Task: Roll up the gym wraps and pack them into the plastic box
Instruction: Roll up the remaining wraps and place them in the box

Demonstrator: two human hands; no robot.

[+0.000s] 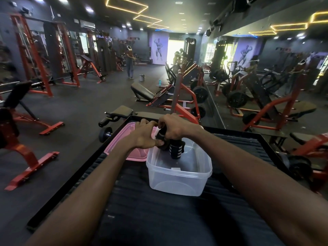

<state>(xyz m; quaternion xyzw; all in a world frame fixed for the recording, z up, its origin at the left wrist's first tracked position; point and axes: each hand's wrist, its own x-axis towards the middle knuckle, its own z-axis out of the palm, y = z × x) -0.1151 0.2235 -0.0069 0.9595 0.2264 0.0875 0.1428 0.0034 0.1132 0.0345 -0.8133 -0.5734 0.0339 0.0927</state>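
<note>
black ridged platform [159, 210] | red benches [26, 153] | mirror wall [266, 68] (right) | distant person [130, 64]

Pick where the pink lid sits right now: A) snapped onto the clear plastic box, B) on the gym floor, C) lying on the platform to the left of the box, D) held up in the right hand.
C: the pink lid lies flat on the black platform, left of the open clear plastic box, partly behind the left hand.

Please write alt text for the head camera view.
Two bare hands, left hand and right hand, hold a black gym wrap over a clear plastic box on a dark platform. A pink lid lies beside it.
</note>
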